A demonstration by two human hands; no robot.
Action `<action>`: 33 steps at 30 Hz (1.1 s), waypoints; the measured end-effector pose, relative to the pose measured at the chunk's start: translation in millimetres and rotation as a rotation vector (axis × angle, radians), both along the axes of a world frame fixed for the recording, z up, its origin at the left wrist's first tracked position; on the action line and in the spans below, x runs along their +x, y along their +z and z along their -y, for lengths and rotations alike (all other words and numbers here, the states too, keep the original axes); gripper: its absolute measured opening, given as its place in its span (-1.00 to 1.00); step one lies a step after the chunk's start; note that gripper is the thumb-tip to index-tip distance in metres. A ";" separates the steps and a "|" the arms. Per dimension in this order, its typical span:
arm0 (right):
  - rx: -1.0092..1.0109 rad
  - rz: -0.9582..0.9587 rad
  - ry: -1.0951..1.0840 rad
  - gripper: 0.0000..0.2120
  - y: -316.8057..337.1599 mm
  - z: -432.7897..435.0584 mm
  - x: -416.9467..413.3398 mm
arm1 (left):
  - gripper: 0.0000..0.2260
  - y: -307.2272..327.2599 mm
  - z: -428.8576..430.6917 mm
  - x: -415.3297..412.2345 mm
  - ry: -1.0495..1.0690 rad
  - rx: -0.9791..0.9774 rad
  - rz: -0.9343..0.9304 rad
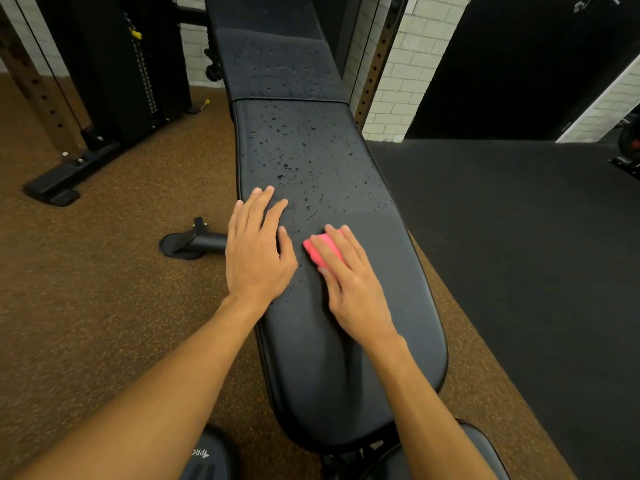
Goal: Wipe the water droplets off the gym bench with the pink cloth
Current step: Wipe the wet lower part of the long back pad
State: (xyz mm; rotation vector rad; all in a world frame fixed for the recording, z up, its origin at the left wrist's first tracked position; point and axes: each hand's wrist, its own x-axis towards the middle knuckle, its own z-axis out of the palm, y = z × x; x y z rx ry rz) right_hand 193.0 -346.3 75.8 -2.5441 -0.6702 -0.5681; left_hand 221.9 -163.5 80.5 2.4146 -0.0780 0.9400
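rack upright (pixel 38 88): far left; brown post with a row of holes.
weight stack (pixel 143 74): black machine just right of the post, with a yellow pin near its top; its base foot (pixel 59 188) lies flat on the floor.
brown floor (pixel 104 289): speckled surface under the left side of the room; a strip of it also shows along the right edge of the seat.
bench foot (pixel 188 244): black tube with a round end cap, jutting left from under the seat.
left hand (pixel 258 247): mine; palm down, fingers straight and slightly spread, flat on the seat by its left edge, holding nothing.
gym bench (pixel 346 358): black padded seat running away from me; the near part looks matte and dry.
water droplets (pixel 287 157): scattered over the far half of the seat and on the backrest pad (pixel 277 64) beyond the seam.
pink cloth (pixel 320 249): small and folded, on the seat at mid-width, just beside my left thumb.
right hand (pixel 353 292): mine; fingers extended flat on the cloth, pressing it to the seat, thumb along its near edge.
brick wall (pixel 398 74): white, behind the bench to the right.
black floor (pixel 519 254): dark matting filling the right side.
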 end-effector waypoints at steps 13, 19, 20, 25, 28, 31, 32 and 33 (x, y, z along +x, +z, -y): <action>0.046 -0.027 -0.003 -0.57 -2.0 -22.0 1.3 | -0.59 -2.6 -1.8 1.3 -0.022 -0.039 0.007; 0.040 -0.056 -0.056 -0.56 -11.8 0.6 -36.0 | -0.62 -3.0 -4.6 3.3 -0.082 -0.156 0.001; 0.046 -0.070 -0.076 -0.55 -11.8 0.7 -38.7 | -0.62 -1.8 -5.8 2.6 -0.099 -0.171 -0.012; 0.105 -0.123 -0.188 -0.53 -10.3 -15.2 -36.0 | -0.62 1.9 -21.0 -4.4 -0.123 -0.165 -0.089; 0.172 -0.146 -0.238 -0.52 -5.5 -36.6 -19.3 | -0.56 9.4 -32.1 -5.3 -0.067 -0.207 -0.162; 0.158 -0.141 -0.175 -0.53 -1.3 -56.3 -11.5 | -0.54 14.6 -39.3 -4.8 -0.077 -0.214 -0.225; 0.135 -0.134 -0.129 -0.54 -2.0 -59.0 -16.1 | -0.53 14.0 -41.0 -5.7 -0.089 -0.200 -0.232; 0.102 -0.123 -0.080 -0.54 -3.5 -58.9 -24.3 | -0.53 12.9 -42.9 -6.9 -0.102 -0.185 -0.233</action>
